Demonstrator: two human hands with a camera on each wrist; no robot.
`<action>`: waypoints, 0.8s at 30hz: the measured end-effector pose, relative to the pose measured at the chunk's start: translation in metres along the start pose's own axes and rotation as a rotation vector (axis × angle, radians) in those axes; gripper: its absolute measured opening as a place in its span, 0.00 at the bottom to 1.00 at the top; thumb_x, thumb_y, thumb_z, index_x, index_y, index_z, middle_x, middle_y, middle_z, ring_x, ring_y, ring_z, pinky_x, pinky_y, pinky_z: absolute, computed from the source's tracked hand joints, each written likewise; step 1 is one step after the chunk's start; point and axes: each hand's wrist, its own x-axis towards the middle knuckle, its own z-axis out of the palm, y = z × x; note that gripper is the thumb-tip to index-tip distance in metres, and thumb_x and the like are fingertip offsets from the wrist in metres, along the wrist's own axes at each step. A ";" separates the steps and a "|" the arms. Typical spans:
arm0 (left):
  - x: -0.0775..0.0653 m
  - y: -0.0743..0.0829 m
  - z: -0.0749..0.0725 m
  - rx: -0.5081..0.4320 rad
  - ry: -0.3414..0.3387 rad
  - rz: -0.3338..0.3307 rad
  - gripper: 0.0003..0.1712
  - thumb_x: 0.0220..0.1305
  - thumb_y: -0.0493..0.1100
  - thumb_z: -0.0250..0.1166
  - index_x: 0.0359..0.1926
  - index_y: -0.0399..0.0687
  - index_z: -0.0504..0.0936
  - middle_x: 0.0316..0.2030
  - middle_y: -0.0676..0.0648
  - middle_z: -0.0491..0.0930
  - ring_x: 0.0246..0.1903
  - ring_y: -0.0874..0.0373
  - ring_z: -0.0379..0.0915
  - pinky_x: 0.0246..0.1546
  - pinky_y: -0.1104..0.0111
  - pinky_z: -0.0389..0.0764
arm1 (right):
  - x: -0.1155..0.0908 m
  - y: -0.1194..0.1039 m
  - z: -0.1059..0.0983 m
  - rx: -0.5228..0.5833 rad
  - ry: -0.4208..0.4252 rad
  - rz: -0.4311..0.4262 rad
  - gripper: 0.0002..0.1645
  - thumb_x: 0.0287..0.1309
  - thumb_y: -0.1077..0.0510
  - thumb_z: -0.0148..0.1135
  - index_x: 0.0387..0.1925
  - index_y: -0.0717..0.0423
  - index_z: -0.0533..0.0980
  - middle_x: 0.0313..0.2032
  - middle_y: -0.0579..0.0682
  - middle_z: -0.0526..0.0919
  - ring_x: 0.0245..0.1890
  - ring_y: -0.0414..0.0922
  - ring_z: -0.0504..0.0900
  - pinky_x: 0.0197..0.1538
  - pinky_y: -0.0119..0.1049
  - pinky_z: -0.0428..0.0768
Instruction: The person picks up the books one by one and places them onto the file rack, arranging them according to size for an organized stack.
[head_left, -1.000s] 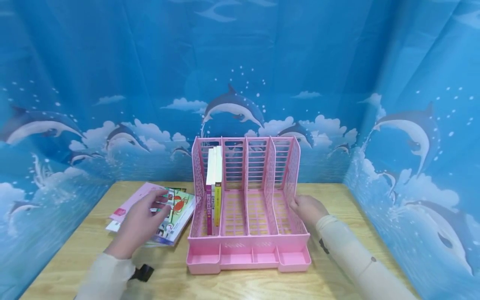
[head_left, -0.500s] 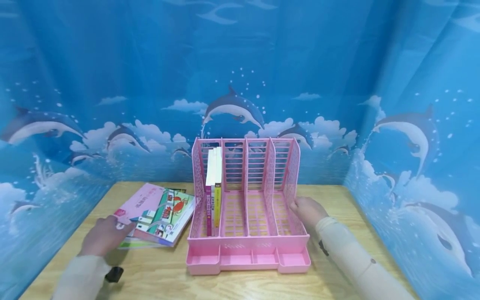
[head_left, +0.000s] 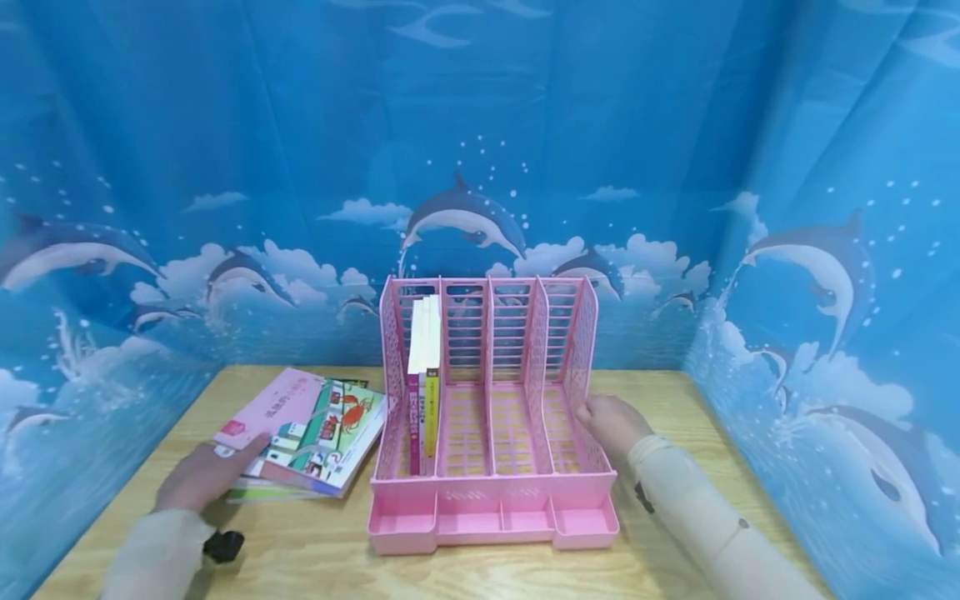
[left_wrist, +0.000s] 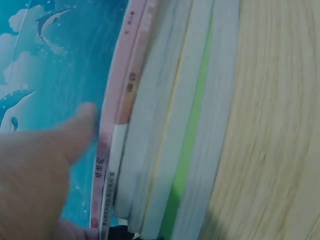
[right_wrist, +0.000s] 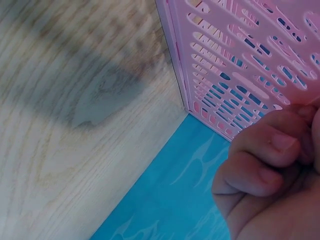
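Note:
A stack of books lies on the table at the left, with a pink-covered book (head_left: 281, 402) and a book with a red crab on its cover (head_left: 352, 425) on top. My left hand (head_left: 197, 477) is at the stack's near-left corner. Its thumb extends over the pink book's cover; the other fingers are mostly hidden. The left wrist view shows the stacked spines and page edges (left_wrist: 165, 125) beside that thumb. A pink book rack (head_left: 491, 487) stands at the table's middle. My right hand (head_left: 615, 423) grips its right side wall (right_wrist: 255, 65) with curled fingers.
Magenta, white and yellow books (head_left: 424, 417) stand upright in the rack's leftmost compartment. Small trays (head_left: 495, 542) run along the rack's front. A blue dolphin-print curtain (head_left: 480, 125) encloses the back and sides of the wooden table (head_left: 300, 558).
My left hand has drawn back from above the stack to its near-left corner, and its thumb now lies over the pink book. The right hand stays on the rack's wall.

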 end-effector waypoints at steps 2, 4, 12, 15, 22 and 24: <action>0.001 0.001 0.001 -0.021 -0.003 -0.009 0.75 0.48 0.88 0.37 0.63 0.15 0.54 0.52 0.20 0.64 0.45 0.30 0.68 0.44 0.43 0.72 | 0.001 0.000 0.001 0.004 0.001 -0.001 0.21 0.70 0.51 0.43 0.20 0.49 0.68 0.18 0.45 0.71 0.22 0.44 0.70 0.36 0.42 0.74; 0.001 0.004 0.001 -0.048 0.004 -0.027 0.75 0.49 0.87 0.39 0.63 0.14 0.53 0.51 0.21 0.65 0.44 0.32 0.68 0.44 0.43 0.72 | 0.001 0.001 0.002 0.010 0.006 -0.003 0.20 0.70 0.51 0.43 0.22 0.49 0.71 0.19 0.45 0.72 0.23 0.44 0.72 0.37 0.43 0.75; 0.005 -0.005 -0.001 -0.135 0.020 0.078 0.59 0.60 0.79 0.42 0.57 0.20 0.64 0.37 0.35 0.75 0.38 0.42 0.72 0.44 0.44 0.71 | 0.000 0.000 0.000 0.053 0.010 0.012 0.20 0.70 0.50 0.44 0.41 0.56 0.80 0.26 0.45 0.79 0.31 0.47 0.79 0.44 0.48 0.77; 0.005 -0.006 -0.001 -0.172 0.037 0.120 0.56 0.63 0.76 0.43 0.58 0.20 0.62 0.36 0.36 0.74 0.37 0.44 0.72 0.41 0.48 0.72 | -0.001 0.001 -0.001 0.048 0.009 0.014 0.19 0.70 0.50 0.44 0.36 0.53 0.80 0.26 0.45 0.78 0.30 0.46 0.78 0.43 0.47 0.76; -0.007 0.003 0.004 -0.239 0.270 0.092 0.51 0.62 0.68 0.56 0.60 0.20 0.63 0.40 0.31 0.74 0.34 0.45 0.71 0.32 0.57 0.72 | -0.002 0.000 -0.001 0.052 -0.002 0.014 0.20 0.71 0.50 0.43 0.30 0.52 0.77 0.25 0.46 0.78 0.29 0.47 0.78 0.42 0.48 0.76; -0.010 0.010 0.005 -0.299 0.349 0.100 0.48 0.62 0.62 0.60 0.62 0.21 0.62 0.46 0.28 0.72 0.39 0.41 0.70 0.38 0.52 0.72 | -0.002 0.000 0.000 0.056 -0.007 0.027 0.20 0.71 0.49 0.43 0.32 0.53 0.78 0.26 0.46 0.78 0.30 0.47 0.79 0.43 0.48 0.76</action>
